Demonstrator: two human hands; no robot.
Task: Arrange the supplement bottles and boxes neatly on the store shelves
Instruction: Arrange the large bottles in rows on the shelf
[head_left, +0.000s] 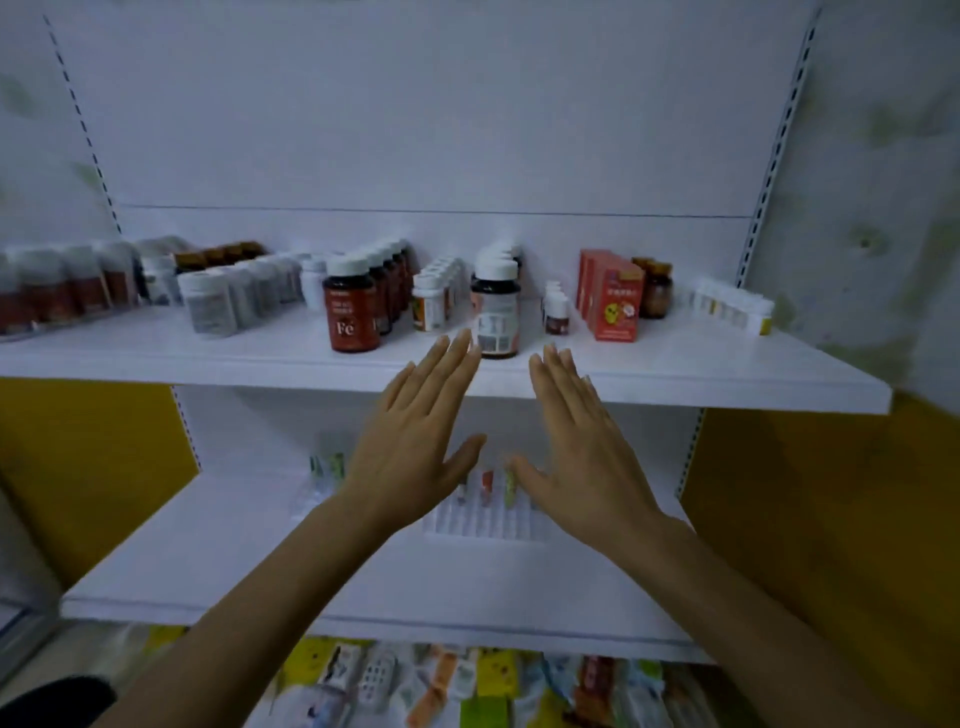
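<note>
Rows of supplement bottles and boxes stand on the upper white shelf. A dark bottle with a white cap and pale label heads a row at the centre front. Left of it stands a red "Fe" bottle, then a row of small white bottles. Red boxes stand to the right. My left hand and my right hand are raised flat with fingers extended, either side of the dark bottle and just below it. Neither hand holds anything.
Grey-white bottles and blurred red bottles fill the shelf's left. A brown jar and small white boxes sit at the right. The lower shelf holds flat packets. Colourful sachets lie below. Yellow panels flank the unit.
</note>
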